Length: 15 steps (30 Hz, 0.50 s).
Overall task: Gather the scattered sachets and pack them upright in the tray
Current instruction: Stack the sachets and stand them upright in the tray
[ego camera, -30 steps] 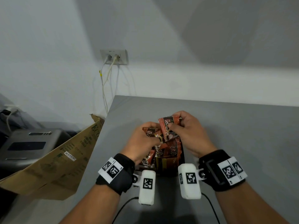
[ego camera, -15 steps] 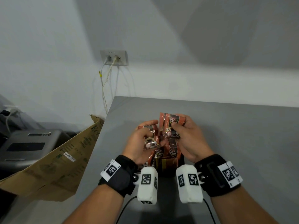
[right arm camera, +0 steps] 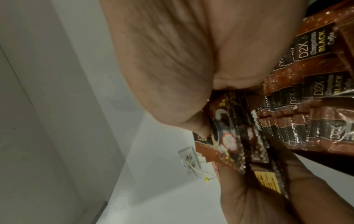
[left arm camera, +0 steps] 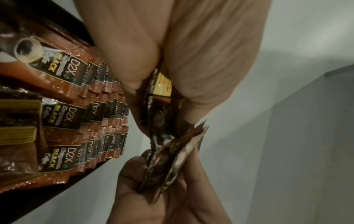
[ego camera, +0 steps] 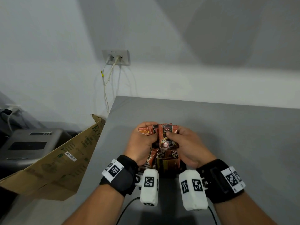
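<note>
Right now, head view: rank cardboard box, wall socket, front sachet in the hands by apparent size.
1. cardboard box, clearly largest.
2. wall socket and front sachet look alike; the sachet is nearer and partly covered, so no ranking.

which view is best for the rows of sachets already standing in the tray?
Left wrist: the packed sachets stand in dense upright rows, labels readable, filling the frame's left side. The right wrist view shows the same rows, but cropped at the frame edge. In the head view both hands hide all but a few tops.

I read "D2X", "BLACK", "Coffee" on the brown foil sachets (left arm camera: 63, 118), "D2X" on the held sachet (ego camera: 167, 135), "ECO" on the tan cardboard box (ego camera: 65, 153).
</note>
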Each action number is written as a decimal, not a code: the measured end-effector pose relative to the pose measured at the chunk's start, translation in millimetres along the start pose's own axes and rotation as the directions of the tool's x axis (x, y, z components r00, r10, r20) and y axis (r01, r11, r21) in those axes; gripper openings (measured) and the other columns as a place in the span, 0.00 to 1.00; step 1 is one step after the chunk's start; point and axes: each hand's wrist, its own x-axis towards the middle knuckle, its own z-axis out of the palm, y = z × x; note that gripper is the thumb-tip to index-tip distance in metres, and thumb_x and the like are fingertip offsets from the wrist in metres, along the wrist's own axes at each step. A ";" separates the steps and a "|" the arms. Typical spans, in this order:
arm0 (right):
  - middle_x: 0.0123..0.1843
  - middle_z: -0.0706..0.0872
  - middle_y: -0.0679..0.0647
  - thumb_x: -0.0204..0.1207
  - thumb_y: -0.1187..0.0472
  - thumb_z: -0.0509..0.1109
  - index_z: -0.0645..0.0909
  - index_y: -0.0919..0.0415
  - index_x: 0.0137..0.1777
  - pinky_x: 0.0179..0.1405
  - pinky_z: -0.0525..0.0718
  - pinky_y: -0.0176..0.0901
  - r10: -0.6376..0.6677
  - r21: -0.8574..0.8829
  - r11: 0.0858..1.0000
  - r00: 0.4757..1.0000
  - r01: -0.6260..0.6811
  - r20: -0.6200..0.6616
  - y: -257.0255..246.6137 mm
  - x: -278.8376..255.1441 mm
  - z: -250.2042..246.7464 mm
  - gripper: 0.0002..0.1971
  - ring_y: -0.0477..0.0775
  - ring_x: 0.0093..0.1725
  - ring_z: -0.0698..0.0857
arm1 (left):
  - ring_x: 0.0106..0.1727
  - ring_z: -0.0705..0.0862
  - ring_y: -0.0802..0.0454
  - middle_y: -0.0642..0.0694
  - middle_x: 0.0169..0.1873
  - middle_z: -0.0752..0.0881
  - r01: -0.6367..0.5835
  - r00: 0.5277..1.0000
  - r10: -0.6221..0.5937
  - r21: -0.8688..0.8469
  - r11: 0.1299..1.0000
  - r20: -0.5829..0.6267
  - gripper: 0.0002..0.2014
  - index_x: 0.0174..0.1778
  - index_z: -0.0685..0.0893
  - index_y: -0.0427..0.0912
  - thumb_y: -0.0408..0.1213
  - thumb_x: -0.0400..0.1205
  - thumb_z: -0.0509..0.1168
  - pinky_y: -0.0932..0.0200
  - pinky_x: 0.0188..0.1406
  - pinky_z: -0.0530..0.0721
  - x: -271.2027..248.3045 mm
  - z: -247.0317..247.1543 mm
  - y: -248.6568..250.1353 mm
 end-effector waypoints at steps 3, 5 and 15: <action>0.52 0.92 0.64 0.84 0.71 0.66 0.87 0.63 0.56 0.72 0.79 0.69 0.008 0.003 1.000 1.000 -0.008 -0.014 0.0 0.2 4.0 0.09 0.64 0.55 0.88 | 0.47 0.90 0.40 0.32 0.48 0.90 -0.008 1.000 0.008 0.034 0.999 -0.009 0.17 0.59 0.82 0.29 0.11 0.77 0.64 0.50 0.46 0.91 -0.3 -0.3 -1.9; 0.54 0.92 0.66 0.84 0.71 0.65 0.86 0.65 0.58 0.71 0.80 0.69 0.019 0.018 1.000 0.999 -0.019 -0.025 0.3 1.0 5.5 0.09 0.68 0.57 0.88 | 0.48 0.90 0.39 0.31 0.49 0.90 0.000 1.000 0.000 0.005 1.000 -0.004 0.15 0.59 0.83 0.29 0.14 0.78 0.65 0.49 0.47 0.90 -1.4 1.3 -0.6; 0.56 0.90 0.69 0.87 0.68 0.63 0.81 0.72 0.68 0.52 0.87 0.57 0.000 0.266 0.963 0.983 0.049 -0.182 -6.4 8.5 -22.6 0.14 0.65 0.51 0.90 | 0.35 0.76 0.47 0.39 0.39 0.82 0.201 0.979 -0.188 -0.394 0.897 0.072 0.22 0.57 0.84 0.36 0.45 0.75 0.57 0.55 0.33 0.72 -1.3 -14.9 7.0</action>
